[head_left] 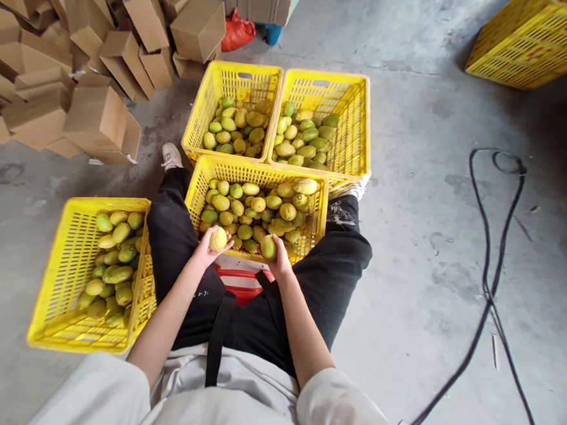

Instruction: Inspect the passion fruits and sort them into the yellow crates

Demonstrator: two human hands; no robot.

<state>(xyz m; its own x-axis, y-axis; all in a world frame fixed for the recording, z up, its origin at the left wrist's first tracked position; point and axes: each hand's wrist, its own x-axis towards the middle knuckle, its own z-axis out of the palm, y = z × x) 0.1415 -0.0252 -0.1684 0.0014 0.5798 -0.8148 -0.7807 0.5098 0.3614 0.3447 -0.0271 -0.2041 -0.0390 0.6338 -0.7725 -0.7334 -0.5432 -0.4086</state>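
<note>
My left hand [206,251] is closed around a pale yellow oval fruit [218,239]. In my right hand [280,259] is a greener oval fruit [268,246], gripped from its right side. Both hands are over the near edge of a yellow plastic crate [257,166] between my knees. Heaped inside that crate are several yellow-green fruits [236,208] of the same sort; their exact kind is hard to tell.
Beyond stand two more fruit-holding crates, a left one [239,68] and a right one [362,124]. Another fruit crate [67,255] is by my left leg. Cardboard boxes [98,118] pile up at upper left. A black cable [487,252] lies rightward; a yellow crate [528,45] stands upper right.
</note>
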